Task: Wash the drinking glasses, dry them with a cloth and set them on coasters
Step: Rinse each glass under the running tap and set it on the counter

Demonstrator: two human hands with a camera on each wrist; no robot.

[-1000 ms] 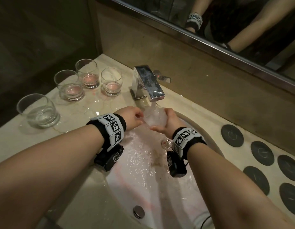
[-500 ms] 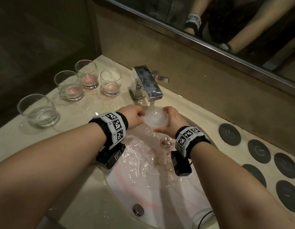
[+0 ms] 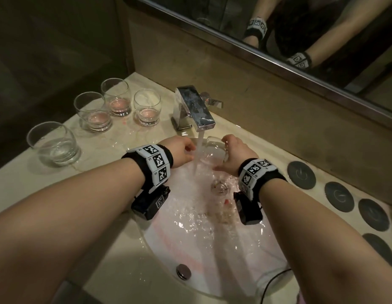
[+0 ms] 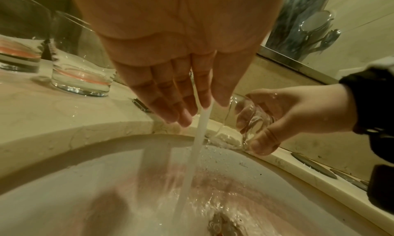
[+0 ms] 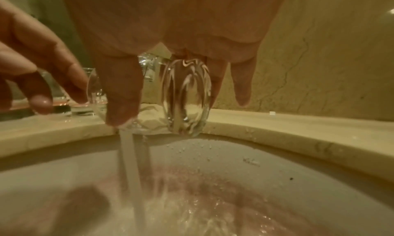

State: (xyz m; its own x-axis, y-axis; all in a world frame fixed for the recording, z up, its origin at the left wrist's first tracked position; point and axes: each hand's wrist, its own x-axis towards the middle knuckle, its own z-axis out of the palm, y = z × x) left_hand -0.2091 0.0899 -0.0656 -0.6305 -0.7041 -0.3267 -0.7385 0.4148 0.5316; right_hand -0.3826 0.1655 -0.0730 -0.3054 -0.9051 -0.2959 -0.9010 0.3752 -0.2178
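Glass (image 3: 213, 150) in right hand (image 3: 239, 154) holds no liquid.

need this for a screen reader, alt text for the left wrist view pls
An open left hand hangs beside the tap stream over a wet sink, while the right hand holds a tilted clear glass beside the stream.

The room was dim, under warm yellowish light. A pale veined stone counter (image 3: 116, 266) held a white oval basin (image 3: 212, 270), wet and tinged pink, with a round overflow cap (image 3: 183, 271) at its near rim and a drain (image 3: 220, 187) in its bottom. A square chrome tap (image 3: 196, 107) ran water at the back. Behind rose a tan stone backsplash (image 3: 289, 119) under a metal-framed mirror (image 3: 278, 29). The wall (image 3: 48, 51) at left was dark.
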